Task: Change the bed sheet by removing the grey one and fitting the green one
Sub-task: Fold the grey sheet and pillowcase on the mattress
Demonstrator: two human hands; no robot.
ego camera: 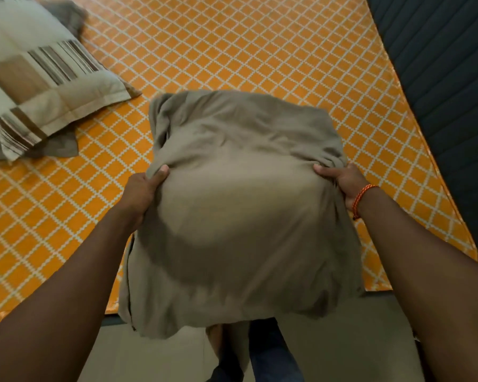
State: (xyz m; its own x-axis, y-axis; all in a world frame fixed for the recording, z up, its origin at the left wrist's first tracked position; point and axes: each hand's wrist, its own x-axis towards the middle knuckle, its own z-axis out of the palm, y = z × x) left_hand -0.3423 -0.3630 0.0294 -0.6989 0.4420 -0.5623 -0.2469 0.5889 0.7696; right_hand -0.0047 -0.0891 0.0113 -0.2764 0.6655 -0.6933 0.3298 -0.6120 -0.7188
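A folded grey sheet (240,205) hangs in front of me over the near edge of the bed. My left hand (144,188) grips its left edge, thumb on top of the cloth. On the right edge, my right hand (342,180) grips the sheet as well; an orange thread band circles that wrist. The far half of the fold lies on the orange mattress cover with a white diamond pattern (232,51). The lower half droops past the bed edge toward the floor. No green sheet is in view.
A pillow (36,75) with beige, brown and striped patches lies at the far left on the bed, a grey cloth under it. A dark quilted surface (447,86) runs along the bed's right side. My legs and the pale floor (155,354) show below.
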